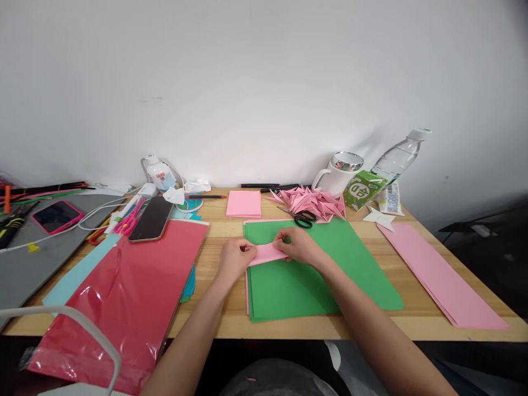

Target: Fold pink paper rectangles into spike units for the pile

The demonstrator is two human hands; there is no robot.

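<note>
Between my two hands is a small pink paper, folded into a flat strip, just over a stack of green paper sheets. My left hand pinches the strip's left end between thumb and fingers. At its right end, my right hand grips the upper edge, with the thumb and fingertips closed on it. Beyond the hands lies a stack of square pink paper. Black-handled scissors rest at the green stack's far edge, beside a heap of folded pink paper pieces.
To the right are long pink sheets, a white folded paper star, a green carton, a mug and a tilted water bottle. A red plastic-wrapped paper pack, a phone and pink scissors lie left.
</note>
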